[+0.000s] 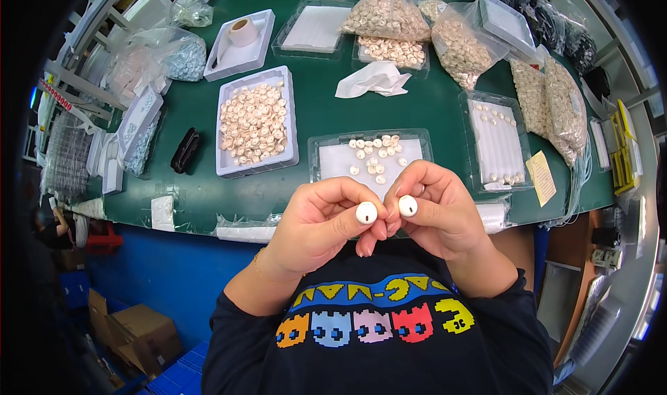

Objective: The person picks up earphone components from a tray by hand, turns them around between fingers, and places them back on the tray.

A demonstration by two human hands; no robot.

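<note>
Two hands, left (321, 218) and right (439, 211), each pinch one smooth, rounded white piece (366, 213) (408, 205)

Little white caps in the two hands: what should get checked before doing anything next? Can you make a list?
1. Left hand grips its white cap: ok.
2. Right hand grips its white cap: ok.
3. Dark slot on the left cap faces the camera: ok.
4. Right cap's slot: cannot tell, none shows.
5. Clear tray with loose caps lies just beyond the hands: ok.
6. Caps free of flaws: cannot tell, too small.
</note>
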